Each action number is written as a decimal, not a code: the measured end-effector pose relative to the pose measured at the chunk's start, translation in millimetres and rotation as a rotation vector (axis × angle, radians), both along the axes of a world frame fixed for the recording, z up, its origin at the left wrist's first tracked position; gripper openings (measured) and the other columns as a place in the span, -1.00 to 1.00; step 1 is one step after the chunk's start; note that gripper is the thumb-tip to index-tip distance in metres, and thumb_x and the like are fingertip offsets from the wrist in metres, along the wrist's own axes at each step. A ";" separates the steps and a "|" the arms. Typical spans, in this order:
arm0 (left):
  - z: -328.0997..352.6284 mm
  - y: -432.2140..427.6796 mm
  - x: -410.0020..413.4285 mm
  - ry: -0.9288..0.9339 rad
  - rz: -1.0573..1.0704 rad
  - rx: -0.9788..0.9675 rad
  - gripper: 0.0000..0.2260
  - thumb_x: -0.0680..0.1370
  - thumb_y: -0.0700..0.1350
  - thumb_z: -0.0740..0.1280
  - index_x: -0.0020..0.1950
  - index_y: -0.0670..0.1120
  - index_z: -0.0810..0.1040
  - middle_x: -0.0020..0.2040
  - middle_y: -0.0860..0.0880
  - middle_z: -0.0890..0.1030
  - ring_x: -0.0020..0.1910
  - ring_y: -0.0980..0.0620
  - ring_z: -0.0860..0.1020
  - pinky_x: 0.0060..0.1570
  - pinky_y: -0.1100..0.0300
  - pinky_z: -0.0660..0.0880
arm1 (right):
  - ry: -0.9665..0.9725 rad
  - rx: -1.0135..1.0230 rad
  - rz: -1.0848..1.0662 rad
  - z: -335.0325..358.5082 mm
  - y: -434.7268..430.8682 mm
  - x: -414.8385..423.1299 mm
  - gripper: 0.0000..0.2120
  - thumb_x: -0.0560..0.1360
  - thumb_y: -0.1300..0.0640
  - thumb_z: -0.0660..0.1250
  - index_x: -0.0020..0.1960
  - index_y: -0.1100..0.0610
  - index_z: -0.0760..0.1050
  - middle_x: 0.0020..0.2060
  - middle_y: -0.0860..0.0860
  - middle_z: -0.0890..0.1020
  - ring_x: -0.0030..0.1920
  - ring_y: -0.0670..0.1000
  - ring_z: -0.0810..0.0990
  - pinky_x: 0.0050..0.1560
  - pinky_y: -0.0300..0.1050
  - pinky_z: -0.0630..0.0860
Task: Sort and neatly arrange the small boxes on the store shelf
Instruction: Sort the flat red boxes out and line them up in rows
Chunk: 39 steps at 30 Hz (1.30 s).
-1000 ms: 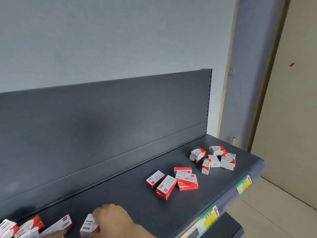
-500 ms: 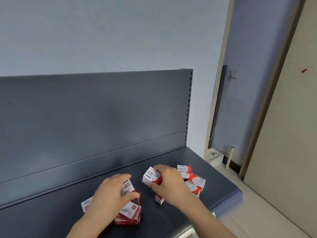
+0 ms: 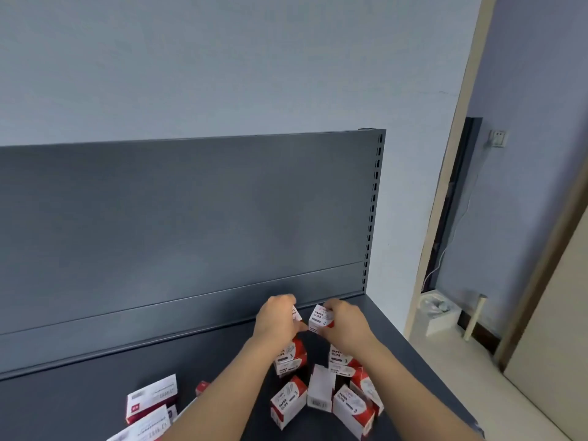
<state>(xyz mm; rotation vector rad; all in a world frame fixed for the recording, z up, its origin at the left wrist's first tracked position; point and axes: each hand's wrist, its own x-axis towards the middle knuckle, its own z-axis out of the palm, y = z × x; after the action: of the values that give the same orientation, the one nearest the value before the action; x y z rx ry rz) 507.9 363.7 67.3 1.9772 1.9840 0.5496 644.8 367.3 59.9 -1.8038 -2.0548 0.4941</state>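
Low in the centre of the frame, the right hand (image 3: pixel 346 326) grips a paper-clip box (image 3: pixel 321 318) with curled fingers, close to the back panel (image 3: pixel 191 218) of the shelf (image 3: pixel 407 354). Just beside it, the left hand (image 3: pixel 275 321) curls round a second box (image 3: pixel 296 313), which is mostly hidden. Loose boxes (image 3: pixel 288 401) lie scattered below the hands, and flat boxes (image 3: pixel 152 397) sit at lower left.

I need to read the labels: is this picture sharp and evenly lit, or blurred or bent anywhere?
Head view: light soft and even, no glare; PAPER CLIPS reads on the box in the right hand; left hand slightly smeared; wide-angle lens tilts the door frame.
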 end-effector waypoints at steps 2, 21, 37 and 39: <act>-8.2 12.1 -2.6 -0.011 0.050 -0.043 -0.77 0.37 -0.09 0.49 -0.13 -0.09 0.47 -0.07 -0.08 0.60 -0.17 0.00 0.50 -0.13 0.12 0.48 | -0.014 -0.044 0.009 -6.2 10.8 -6.1 -0.65 0.42 0.12 0.40 0.15 0.21 0.44 0.13 0.12 0.57 0.11 0.10 0.55 0.02 -0.08 0.49; 19.0 -28.4 -46.8 0.196 0.068 0.093 -0.46 0.62 0.06 0.06 0.47 -0.27 0.14 0.47 -0.23 0.24 0.47 -0.14 0.17 0.48 0.06 0.03 | -0.031 0.277 0.140 20.4 -5.5 -42.9 -0.47 0.47 0.08 0.36 0.35 0.27 0.33 0.18 0.26 0.54 0.20 0.23 0.50 0.07 0.04 0.49; 40.2 -192.0 -246.9 0.272 0.381 0.192 -0.46 0.64 0.02 0.04 0.51 -0.25 0.01 0.53 -0.18 0.09 0.53 -0.05 0.02 0.49 0.15 -0.14 | 0.036 0.309 0.453 36.7 -116.3 -255.4 -0.42 0.50 0.02 0.28 0.44 0.20 0.22 0.37 0.14 0.40 0.37 0.15 0.35 0.21 0.06 0.42; 34.2 -210.5 -283.1 0.253 0.390 0.199 -0.46 0.63 0.02 0.07 0.50 -0.25 0.03 0.52 -0.19 0.12 0.53 -0.06 0.04 0.49 0.15 -0.12 | 0.033 0.302 0.497 32.5 -133.5 -295.1 -0.41 0.52 -0.01 0.25 0.46 0.17 0.17 0.39 0.10 0.37 0.39 0.11 0.33 0.23 0.02 0.40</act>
<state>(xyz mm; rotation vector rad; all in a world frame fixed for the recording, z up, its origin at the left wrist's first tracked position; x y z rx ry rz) 224.8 153.2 101.5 1.8484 2.5910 0.6305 349.7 233.8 92.4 -1.1064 -2.4023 0.3121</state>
